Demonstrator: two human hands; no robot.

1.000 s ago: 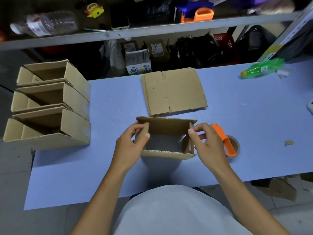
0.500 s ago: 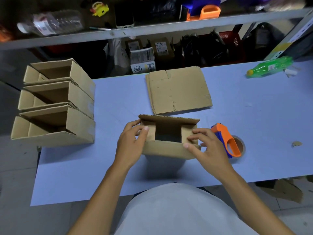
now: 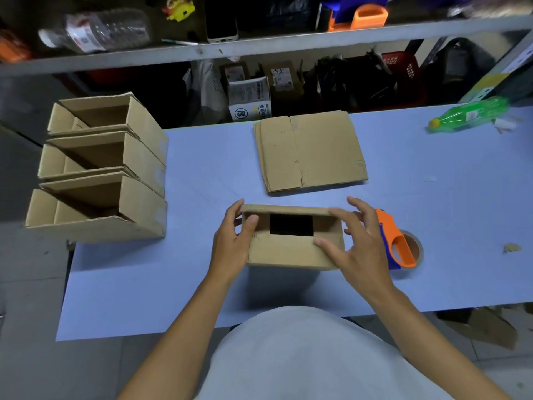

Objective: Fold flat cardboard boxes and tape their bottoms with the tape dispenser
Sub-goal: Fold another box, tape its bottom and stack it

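Observation:
A small cardboard box stands on the blue table in front of me, its bottom flaps facing up. The near long flap lies folded down; a dark gap shows between it and the far flap. My left hand grips the box's left end, thumb pressing on the folded side flap. My right hand has its fingers spread over the right end, pressing the flaps down. The orange and blue tape dispenser lies on the table just right of my right hand. A stack of flat boxes lies behind.
Three folded boxes lie on their sides in a row at the table's left edge. A green bottle lies at the far right. A cardboard scrap sits near the right edge. Cluttered shelves stand behind the table.
The short side flaps went down first, then the near long flap was folded over them. My right hand moved from pinching the right flap to pressing across the top.

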